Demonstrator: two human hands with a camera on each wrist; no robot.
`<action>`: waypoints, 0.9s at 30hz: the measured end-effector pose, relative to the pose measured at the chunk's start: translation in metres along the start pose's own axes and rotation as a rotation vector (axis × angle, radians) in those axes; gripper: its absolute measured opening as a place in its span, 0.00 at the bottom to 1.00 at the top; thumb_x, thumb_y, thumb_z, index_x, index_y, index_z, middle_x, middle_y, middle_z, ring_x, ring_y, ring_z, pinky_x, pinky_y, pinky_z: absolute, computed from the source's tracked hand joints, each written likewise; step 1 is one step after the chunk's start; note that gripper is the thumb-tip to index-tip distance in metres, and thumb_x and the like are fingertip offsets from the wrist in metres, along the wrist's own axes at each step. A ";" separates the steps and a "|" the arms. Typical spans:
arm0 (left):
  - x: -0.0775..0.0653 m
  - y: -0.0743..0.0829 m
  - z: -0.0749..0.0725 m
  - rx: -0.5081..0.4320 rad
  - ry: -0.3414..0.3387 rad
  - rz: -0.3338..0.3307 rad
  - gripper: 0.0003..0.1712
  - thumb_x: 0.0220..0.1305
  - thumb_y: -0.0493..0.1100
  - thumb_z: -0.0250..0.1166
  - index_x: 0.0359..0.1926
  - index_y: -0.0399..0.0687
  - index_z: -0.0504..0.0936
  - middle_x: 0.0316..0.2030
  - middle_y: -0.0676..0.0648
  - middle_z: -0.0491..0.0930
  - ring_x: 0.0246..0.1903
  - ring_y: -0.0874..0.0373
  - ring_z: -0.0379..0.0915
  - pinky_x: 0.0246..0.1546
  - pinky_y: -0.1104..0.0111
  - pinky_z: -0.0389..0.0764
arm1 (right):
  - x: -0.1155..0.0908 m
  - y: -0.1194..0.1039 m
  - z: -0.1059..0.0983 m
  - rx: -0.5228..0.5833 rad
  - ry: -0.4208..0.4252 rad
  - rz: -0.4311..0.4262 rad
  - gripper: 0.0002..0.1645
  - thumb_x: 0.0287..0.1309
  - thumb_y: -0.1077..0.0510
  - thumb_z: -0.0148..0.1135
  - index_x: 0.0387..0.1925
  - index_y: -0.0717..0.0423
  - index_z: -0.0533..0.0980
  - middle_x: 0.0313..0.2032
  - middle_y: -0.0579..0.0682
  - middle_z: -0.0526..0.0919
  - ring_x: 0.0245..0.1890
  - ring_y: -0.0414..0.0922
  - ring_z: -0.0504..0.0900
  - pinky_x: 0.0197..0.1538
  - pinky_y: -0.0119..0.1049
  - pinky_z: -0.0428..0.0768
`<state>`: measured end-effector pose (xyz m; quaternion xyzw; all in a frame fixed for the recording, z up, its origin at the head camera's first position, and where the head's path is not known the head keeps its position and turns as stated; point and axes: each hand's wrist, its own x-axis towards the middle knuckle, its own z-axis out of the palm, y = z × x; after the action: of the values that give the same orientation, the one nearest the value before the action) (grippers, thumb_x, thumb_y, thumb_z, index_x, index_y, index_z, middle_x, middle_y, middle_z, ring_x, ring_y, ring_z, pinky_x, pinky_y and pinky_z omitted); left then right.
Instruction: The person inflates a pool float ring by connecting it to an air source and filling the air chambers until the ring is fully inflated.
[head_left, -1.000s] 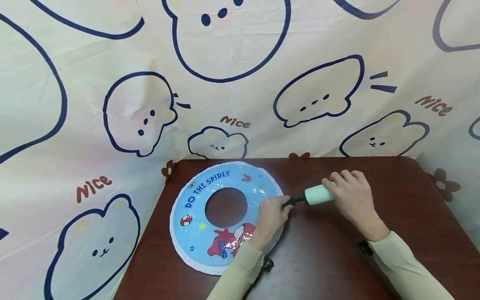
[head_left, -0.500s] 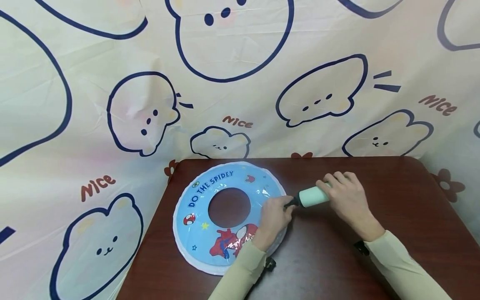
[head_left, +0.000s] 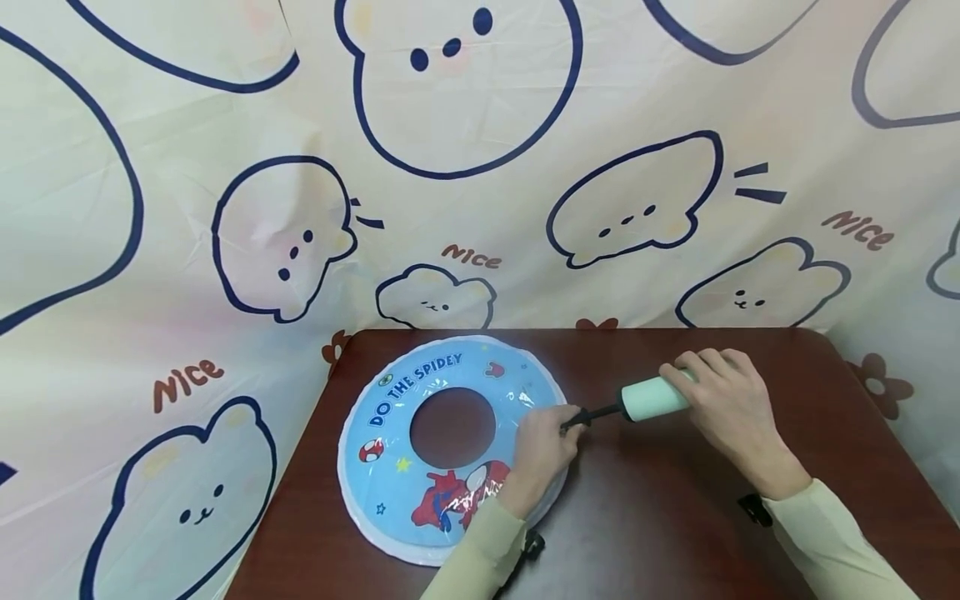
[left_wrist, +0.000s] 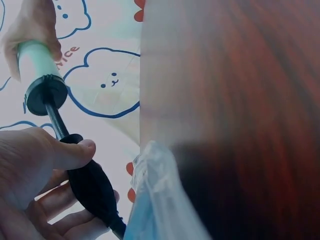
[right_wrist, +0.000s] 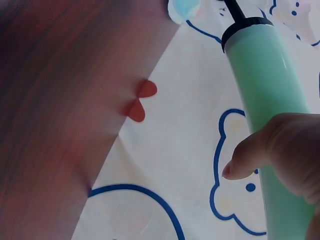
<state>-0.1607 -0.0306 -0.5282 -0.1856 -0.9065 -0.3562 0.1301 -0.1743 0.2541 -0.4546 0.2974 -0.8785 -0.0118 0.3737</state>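
A hand air pump, with a mint-green barrel [head_left: 654, 399] and a thin black rod [head_left: 602, 412], spans my two hands. My left hand [head_left: 546, 446] grips the pump's bulging black end piece [left_wrist: 92, 191], thumb on top and fingers below, over the right edge of the ring. My right hand [head_left: 726, 408] wraps round the green barrel, its thumb lying along the side in the right wrist view. The blue swim ring [head_left: 390, 483], printed with a red cartoon figure and lettering, lies on the table. The black end piece tapers toward the ring's clear plastic edge [left_wrist: 162, 185] in the left wrist view.
The dark brown wooden table [head_left: 645, 517] reaches back to a pale cloth backdrop [head_left: 517, 208] with blue-outlined cartoon animals. Black wrist devices [head_left: 754, 509] sit under both cuffs. The ring's left side lies close to the table's left edge.
The right hand first pushed the green barrel toward the left hand, then drew it back to the right, so more black rod shows now. The left hand stays at the ring's edge.
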 end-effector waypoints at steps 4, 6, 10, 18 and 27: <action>0.002 0.001 0.003 0.032 0.012 0.014 0.06 0.71 0.42 0.72 0.45 0.57 0.93 0.35 0.57 0.91 0.27 0.70 0.75 0.26 0.82 0.72 | -0.004 0.011 -0.010 -0.004 0.019 0.025 0.37 0.24 0.72 0.86 0.46 0.53 0.85 0.42 0.58 0.87 0.44 0.60 0.83 0.50 0.59 0.80; 0.003 0.002 0.004 0.046 0.022 0.020 0.06 0.70 0.42 0.73 0.45 0.56 0.93 0.36 0.56 0.92 0.27 0.69 0.77 0.27 0.82 0.73 | -0.005 0.018 -0.016 -0.010 0.028 0.046 0.36 0.25 0.73 0.85 0.45 0.53 0.85 0.42 0.58 0.87 0.44 0.61 0.83 0.50 0.60 0.79; 0.003 0.002 0.004 0.063 0.046 0.036 0.06 0.69 0.41 0.74 0.44 0.56 0.94 0.37 0.56 0.92 0.28 0.68 0.78 0.29 0.80 0.76 | -0.008 0.030 -0.028 -0.030 0.043 0.100 0.34 0.28 0.73 0.82 0.45 0.52 0.84 0.43 0.58 0.87 0.44 0.62 0.83 0.52 0.61 0.78; -0.001 -0.001 0.006 0.038 0.003 0.023 0.06 0.70 0.41 0.73 0.45 0.57 0.93 0.36 0.56 0.92 0.27 0.70 0.76 0.27 0.83 0.73 | -0.015 0.029 -0.024 -0.026 0.016 0.119 0.35 0.25 0.73 0.84 0.43 0.53 0.85 0.41 0.58 0.87 0.43 0.62 0.83 0.50 0.61 0.77; 0.001 0.001 0.004 0.034 0.004 0.002 0.06 0.71 0.42 0.73 0.46 0.56 0.93 0.36 0.56 0.92 0.29 0.69 0.78 0.30 0.81 0.75 | -0.003 -0.011 0.011 -0.003 -0.006 0.052 0.26 0.36 0.72 0.81 0.43 0.55 0.88 0.40 0.56 0.88 0.42 0.59 0.83 0.48 0.58 0.80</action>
<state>-0.1617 -0.0268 -0.5299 -0.1838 -0.9119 -0.3410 0.1353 -0.1742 0.2443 -0.4676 0.2737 -0.8870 -0.0044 0.3718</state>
